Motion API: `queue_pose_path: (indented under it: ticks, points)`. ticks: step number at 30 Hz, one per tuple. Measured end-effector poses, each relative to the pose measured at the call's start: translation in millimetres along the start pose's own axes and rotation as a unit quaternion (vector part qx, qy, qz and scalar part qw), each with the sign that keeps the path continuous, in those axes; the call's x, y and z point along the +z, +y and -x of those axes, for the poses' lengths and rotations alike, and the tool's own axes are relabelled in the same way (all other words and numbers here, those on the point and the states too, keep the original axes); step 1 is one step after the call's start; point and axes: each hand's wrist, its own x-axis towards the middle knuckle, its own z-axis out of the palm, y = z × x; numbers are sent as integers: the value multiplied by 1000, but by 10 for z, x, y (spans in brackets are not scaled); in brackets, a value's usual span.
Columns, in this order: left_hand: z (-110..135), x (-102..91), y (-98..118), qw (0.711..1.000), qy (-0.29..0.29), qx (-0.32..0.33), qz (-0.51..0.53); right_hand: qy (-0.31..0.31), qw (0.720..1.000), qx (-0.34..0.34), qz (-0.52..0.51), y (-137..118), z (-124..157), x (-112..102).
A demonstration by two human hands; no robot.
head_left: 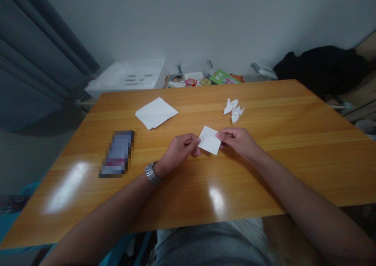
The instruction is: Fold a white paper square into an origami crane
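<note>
My left hand (179,150) and my right hand (236,142) pinch opposite corners of a small white paper square (209,140), holding it just above the wooden table (188,191). A metal wristwatch (152,173) circles my left wrist. Beyond my right hand lie several white origami cranes (234,110), folded and touching one another. A stack of white paper sheets (156,113) sits at the far left of the tabletop, well apart from both hands.
A smartphone (117,153) with a pixelated screen lies left of my left hand. Behind the table stand a white plastic tray (126,76), packets and a green box (222,77). A dark cloth bundle (320,70) sits at the back right, and a grey curtain (35,51) hangs left.
</note>
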Motion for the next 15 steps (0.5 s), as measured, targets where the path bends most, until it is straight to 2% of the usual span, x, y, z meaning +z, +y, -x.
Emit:
queue_pose_path:
  ticks: [5,11,15]
  points:
    - [9,-5,-1,999,8,16,-30,-7,1000,3,-12,-2,6,16]
    - [14,-33,-28,988,80,42,-127,-5,1000,0,-2,-24,21,45]
    - [20,-17,-19,984,103,48,-139,-31,999,-5,34,-27,40,81]
